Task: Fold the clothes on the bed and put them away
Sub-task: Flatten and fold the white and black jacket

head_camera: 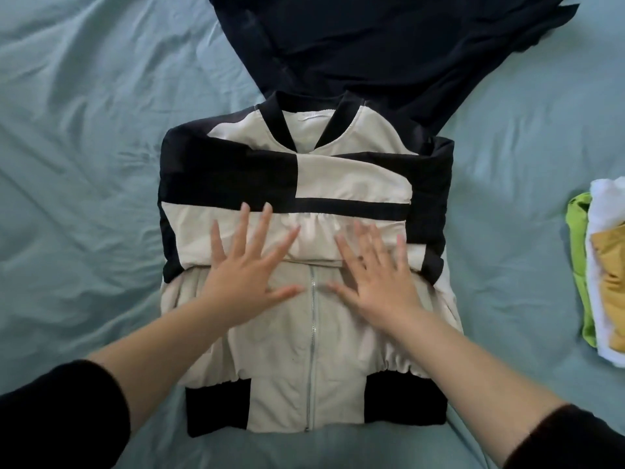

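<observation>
A cream and black zip jacket (306,374) lies face up in the middle of the bed, its sleeves folded across the chest. My left hand (248,265) presses flat on it left of the zip, fingers spread. My right hand (373,275) presses flat on the other side of the zip, fingers spread too. A dark navy garment (372,52) lies spread out beyond the jacket's collar, partly under it.
The light blue bed sheet (84,157) is wrinkled on the left. At the right edge sits a pile of folded clothes (605,272) in green, white and mustard yellow.
</observation>
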### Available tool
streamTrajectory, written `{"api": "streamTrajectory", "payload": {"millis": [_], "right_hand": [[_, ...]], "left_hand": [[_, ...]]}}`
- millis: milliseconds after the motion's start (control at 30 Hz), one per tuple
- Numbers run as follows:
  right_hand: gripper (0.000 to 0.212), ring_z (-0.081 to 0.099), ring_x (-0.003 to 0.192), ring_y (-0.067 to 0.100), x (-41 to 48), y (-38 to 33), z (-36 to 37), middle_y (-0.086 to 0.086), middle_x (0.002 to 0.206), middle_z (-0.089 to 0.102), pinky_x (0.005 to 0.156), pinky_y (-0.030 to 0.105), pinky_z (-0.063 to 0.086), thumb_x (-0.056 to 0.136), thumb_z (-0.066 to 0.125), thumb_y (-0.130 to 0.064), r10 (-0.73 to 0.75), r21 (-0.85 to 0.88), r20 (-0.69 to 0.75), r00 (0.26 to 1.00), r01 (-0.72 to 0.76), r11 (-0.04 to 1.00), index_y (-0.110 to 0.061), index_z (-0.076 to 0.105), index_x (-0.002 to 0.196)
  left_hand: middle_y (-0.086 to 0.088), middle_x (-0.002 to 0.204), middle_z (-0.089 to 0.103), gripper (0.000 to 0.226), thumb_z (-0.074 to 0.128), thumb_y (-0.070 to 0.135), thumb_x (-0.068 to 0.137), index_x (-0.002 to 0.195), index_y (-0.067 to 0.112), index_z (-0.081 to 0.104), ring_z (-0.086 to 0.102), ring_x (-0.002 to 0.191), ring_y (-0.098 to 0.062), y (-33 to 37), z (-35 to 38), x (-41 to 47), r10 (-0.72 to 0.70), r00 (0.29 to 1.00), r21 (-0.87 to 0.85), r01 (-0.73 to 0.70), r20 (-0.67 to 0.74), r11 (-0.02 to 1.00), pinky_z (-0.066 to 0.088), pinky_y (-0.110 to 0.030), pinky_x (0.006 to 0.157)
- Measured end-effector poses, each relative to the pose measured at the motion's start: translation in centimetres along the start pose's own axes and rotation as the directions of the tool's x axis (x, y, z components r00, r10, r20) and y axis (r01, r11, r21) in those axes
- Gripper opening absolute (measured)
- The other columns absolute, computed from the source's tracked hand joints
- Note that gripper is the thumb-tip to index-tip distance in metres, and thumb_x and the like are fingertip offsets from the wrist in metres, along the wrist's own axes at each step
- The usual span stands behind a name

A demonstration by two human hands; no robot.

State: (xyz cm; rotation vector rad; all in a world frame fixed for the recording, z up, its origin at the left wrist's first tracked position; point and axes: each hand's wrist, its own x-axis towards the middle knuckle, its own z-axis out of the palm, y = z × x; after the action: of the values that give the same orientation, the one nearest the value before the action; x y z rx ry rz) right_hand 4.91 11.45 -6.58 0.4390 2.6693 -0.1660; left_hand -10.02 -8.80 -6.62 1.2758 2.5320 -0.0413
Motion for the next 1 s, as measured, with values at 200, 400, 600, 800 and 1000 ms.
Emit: {"api": "streamTrajectory", "payload": {"millis": [200,400,600,800,1000], "right_hand": [[0.070,-0.038,0.135,0.011,-0.7,2.8,1.8,-0.003,0.148,-0.040,0.111,0.052,-0.024,0.081,-0.007,-0.074,0.084,-0.067,0.131,0.988,-0.076,0.995,-0.040,-0.033,0.137],[0.073,-0.016,0.147,0.023,-8.6,-3.4,1.9,0.000,0.160,-0.018,0.113,0.054,-0.017,0.088,0.001,-0.072,0.015,0.081,0.015,1.000,-0.016,0.997,-0.037,-0.006,0.152],[0.070,-0.032,0.142,0.023,-10.0,-2.0,5.2,-0.008,0.145,-0.047,0.107,0.061,-0.023,0.080,0.001,-0.080,0.080,0.117,0.196,0.977,-0.104,0.988,-0.054,-0.032,0.136],[0.072,-0.022,0.145,0.023,-4.6,-0.9,4.3,-0.007,0.156,-0.030,0.108,0.064,-0.012,0.081,0.007,-0.081,0.087,0.128,0.212,0.973,-0.116,0.985,-0.054,-0.025,0.139],[0.071,-0.023,0.145,0.017,-8.9,-1.5,3.4,-0.009,0.154,-0.032,0.112,0.051,-0.021,0.087,0.008,-0.073,-0.015,0.178,0.076,0.997,0.001,0.984,-0.045,-0.018,0.147]], "left_hand": [[0.003,0.141,-0.055,0.095,-0.003,0.095,0.066,0.137,0.044,-0.039,-0.049,0.131,-0.022,-3.5,2.7,-1.0,-0.063,0.961,0.071,0.046,0.270,0.996,-0.027,-0.062,0.105],[-0.004,0.160,-0.023,0.080,0.005,0.082,0.084,0.150,0.041,-0.016,-0.025,0.145,-0.031,2.7,1.5,-8.3,-0.076,0.991,0.012,0.075,0.111,0.997,-0.022,-0.063,0.107],[0.003,0.144,-0.050,0.077,0.002,0.085,0.076,0.135,0.052,-0.036,-0.053,0.126,-0.026,2.9,4.2,-9.5,-0.158,0.944,-0.058,0.182,0.290,0.982,-0.023,-0.067,0.103],[0.012,0.128,-0.060,0.077,0.006,0.088,0.074,0.131,0.057,-0.037,-0.041,0.136,-0.024,0.6,4.1,-4.0,-0.142,0.942,-0.082,0.174,0.303,0.981,-0.020,-0.066,0.103],[-0.003,0.151,-0.040,0.078,-0.001,0.081,0.081,0.141,0.044,-0.033,-0.038,0.139,-0.028,2.5,2.9,-7.3,-0.084,0.981,0.012,0.083,0.174,0.996,-0.024,-0.064,0.106]]}}
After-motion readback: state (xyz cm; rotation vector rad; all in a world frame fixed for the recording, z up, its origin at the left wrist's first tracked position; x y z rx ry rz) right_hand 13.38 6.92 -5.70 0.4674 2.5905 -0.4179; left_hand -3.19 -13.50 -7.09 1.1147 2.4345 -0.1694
